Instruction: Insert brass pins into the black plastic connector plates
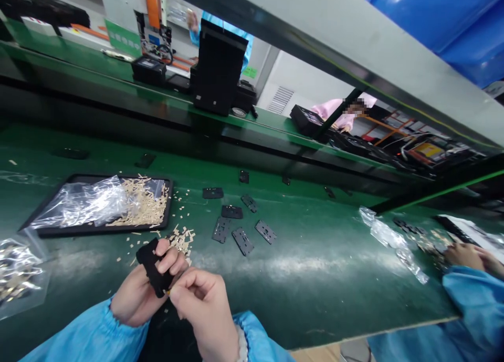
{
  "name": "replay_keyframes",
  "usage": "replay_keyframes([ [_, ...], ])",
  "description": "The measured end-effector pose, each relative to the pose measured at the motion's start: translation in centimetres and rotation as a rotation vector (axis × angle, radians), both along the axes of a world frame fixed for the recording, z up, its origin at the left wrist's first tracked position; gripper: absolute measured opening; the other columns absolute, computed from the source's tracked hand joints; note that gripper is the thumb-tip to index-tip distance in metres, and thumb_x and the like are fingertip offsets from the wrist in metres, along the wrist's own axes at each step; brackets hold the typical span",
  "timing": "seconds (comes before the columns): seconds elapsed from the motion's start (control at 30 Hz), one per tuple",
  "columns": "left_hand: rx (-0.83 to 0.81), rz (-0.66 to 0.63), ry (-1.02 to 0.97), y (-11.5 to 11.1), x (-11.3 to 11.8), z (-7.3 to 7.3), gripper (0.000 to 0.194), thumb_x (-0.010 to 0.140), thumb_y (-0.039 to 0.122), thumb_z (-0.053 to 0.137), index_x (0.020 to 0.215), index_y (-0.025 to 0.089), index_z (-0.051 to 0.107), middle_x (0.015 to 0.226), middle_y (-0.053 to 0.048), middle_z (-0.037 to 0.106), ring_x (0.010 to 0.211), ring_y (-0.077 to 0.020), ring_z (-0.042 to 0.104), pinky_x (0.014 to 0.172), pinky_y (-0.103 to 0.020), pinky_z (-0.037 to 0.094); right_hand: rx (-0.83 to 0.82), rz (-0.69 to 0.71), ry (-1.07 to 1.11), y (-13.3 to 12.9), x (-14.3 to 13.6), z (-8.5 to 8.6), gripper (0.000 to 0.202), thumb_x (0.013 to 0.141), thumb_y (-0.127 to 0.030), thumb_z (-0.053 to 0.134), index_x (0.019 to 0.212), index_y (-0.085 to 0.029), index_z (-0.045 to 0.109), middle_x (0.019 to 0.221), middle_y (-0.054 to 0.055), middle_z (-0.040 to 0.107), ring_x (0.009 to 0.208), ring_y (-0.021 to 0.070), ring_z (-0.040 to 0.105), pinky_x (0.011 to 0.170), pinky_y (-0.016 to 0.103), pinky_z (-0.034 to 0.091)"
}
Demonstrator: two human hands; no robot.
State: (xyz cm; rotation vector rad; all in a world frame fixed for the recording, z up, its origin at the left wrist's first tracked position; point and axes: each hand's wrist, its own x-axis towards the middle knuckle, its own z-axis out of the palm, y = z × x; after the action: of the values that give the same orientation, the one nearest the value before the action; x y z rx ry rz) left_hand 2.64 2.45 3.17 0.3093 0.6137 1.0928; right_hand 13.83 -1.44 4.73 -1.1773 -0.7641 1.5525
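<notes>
My left hand (137, 293) is closed around a black plastic part (151, 265), held tilted above the green bench. At the part's lower end, my right hand (205, 304) pinches with thumb and forefinger; a speck of yellow shows at the fingertips, too small to name. Just beyond my hands lies a loose heap of small beige strips (183, 238). More of these strips and clear plastic bags (90, 202) fill a black tray (137, 228) at the left. Several flat black plates (243, 241) are scattered on the bench ahead.
A clear bag of metal pieces (18, 272) sits at the left edge. At the right, a co-worker's hands (466, 257) are beside small parts and crumpled plastic bags (388, 233). A raised shelf (271, 117) crosses behind the green bench (315, 278); other people stand beyond it.
</notes>
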Motion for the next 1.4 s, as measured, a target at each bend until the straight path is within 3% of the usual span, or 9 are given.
replay_keyframes([
  [0.33,-0.044,0.047,-0.1,-0.4,0.3,0.8,0.041,0.063,0.021,0.09,0.068,0.022,0.049,0.056,0.008,0.048,0.055,-0.0089,0.048,0.055,-0.021,0.047,-0.052,-0.017,-0.014,0.1,-0.4,0.4,0.015,0.058,-0.027,0.066,0.051,-0.018,0.056,0.045,-0.006,0.043,0.044,0.006,0.03,0.047,0.022,0.025],
  [0.87,-0.069,0.072,-0.066,-0.4,0.4,1.1,0.039,0.061,0.019,0.09,0.067,0.021,0.052,0.056,0.007,0.049,0.055,-0.0093,0.047,0.054,-0.022,0.047,-0.045,-0.035,-0.085,0.1,-0.5,0.3,0.015,0.057,-0.029,0.062,0.052,-0.019,0.052,0.048,-0.007,0.039,0.047,0.0065,0.027,0.049,0.023,0.025],
  [1.4,-0.085,0.06,-0.047,-0.6,0.5,1.6,0.04,0.059,0.02,0.091,0.065,0.022,0.052,0.056,0.007,0.049,0.055,-0.0095,0.045,0.054,-0.022,0.046,0.114,-0.076,-0.252,-0.1,-0.7,0.3,0.013,0.062,-0.028,0.055,0.053,-0.02,0.048,0.056,-0.002,0.046,0.053,0.0109,0.037,0.053,0.026,0.032],
])
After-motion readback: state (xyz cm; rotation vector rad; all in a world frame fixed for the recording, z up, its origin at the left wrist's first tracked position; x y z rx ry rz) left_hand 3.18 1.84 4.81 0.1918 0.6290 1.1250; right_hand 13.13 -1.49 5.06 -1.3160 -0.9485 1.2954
